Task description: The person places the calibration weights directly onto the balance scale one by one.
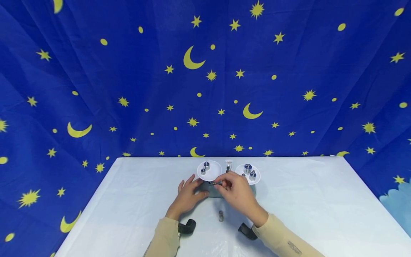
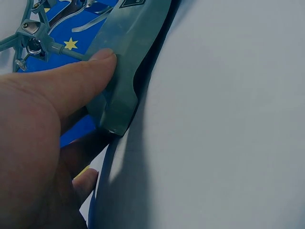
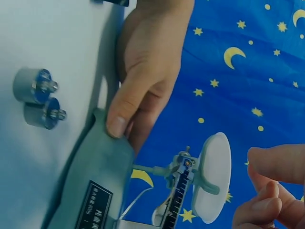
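Note:
A green balance scale (image 1: 213,192) with two white pans stands in the table's middle. Its left pan (image 1: 212,175) bears two metal weights (image 1: 207,165); on its right pan (image 1: 257,179) are more metal weights (image 1: 247,169), partly behind my right hand. My left hand (image 1: 186,200) grips the left end of the base, thumb (image 2: 95,67) on its front face and fingers behind. Over the front of the scale, my right hand (image 1: 236,191) has its fingers curled. In the right wrist view these fingers (image 3: 281,162) are apart from the pan and beam, with no object showing between them.
Two metal weights (image 1: 221,216) stand together on the white table (image 1: 128,214), in front of the scale. Black curved pieces (image 1: 187,227) sit by both wrists. A blue star-and-moon cloth (image 1: 205,89) hangs behind the table.

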The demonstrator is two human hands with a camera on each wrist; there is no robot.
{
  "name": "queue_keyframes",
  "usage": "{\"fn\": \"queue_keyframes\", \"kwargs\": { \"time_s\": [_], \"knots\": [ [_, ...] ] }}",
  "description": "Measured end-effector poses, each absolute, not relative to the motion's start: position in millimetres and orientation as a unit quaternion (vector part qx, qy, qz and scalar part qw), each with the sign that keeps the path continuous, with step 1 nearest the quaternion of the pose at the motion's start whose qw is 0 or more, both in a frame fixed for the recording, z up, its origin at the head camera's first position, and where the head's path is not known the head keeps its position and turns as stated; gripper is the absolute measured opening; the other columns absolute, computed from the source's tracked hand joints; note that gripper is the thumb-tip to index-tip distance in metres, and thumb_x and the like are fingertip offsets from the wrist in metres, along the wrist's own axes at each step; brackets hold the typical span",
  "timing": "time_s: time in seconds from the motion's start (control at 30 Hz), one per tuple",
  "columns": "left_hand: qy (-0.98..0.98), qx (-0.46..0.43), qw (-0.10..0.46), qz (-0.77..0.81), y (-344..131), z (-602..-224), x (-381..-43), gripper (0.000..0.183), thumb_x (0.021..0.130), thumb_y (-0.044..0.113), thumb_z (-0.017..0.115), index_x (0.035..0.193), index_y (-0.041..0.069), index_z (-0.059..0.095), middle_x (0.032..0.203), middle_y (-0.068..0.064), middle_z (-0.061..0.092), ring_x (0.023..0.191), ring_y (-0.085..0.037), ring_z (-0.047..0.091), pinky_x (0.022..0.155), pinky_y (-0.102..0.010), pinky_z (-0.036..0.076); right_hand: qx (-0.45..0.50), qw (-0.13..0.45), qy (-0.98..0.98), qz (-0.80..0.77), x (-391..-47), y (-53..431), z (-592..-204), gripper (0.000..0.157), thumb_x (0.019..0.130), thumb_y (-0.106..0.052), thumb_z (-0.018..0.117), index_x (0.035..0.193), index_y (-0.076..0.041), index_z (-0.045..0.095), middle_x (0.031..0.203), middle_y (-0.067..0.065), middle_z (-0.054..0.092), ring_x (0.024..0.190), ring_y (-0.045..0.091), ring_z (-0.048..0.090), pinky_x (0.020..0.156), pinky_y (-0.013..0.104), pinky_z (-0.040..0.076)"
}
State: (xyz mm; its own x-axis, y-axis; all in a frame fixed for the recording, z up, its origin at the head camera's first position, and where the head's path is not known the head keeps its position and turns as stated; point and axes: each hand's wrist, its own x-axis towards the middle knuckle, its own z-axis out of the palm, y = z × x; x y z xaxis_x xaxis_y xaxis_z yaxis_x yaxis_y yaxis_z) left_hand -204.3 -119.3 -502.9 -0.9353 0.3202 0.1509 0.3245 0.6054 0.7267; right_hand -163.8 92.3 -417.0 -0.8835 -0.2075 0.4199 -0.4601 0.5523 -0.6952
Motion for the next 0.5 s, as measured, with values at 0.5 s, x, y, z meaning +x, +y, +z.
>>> {"fn": "queue_keyframes", "kwargs": {
  "time_s": [0.5],
  "knots": [
    [-0.899, -0.182, 0.006, -0.399, -119, -504, -206, 0.056, 0.091, 0.030, 0.072, 0.139, 0.003, 0.059, 0.144, -0.013, 0.057, 0.146, -0.042, 0.030, 0.116, -0.067, 0.003, 0.177, 0.070, -0.855, 0.482, -150, 101, -437, 0.010, 0.082, -0.007, 0.080, 0.089, -0.013, 0.075, 0.070, -0.011, 0.054, 0.061, 0.003, 0.049, 0.053, 0.020, 0.044]
  ]
}}
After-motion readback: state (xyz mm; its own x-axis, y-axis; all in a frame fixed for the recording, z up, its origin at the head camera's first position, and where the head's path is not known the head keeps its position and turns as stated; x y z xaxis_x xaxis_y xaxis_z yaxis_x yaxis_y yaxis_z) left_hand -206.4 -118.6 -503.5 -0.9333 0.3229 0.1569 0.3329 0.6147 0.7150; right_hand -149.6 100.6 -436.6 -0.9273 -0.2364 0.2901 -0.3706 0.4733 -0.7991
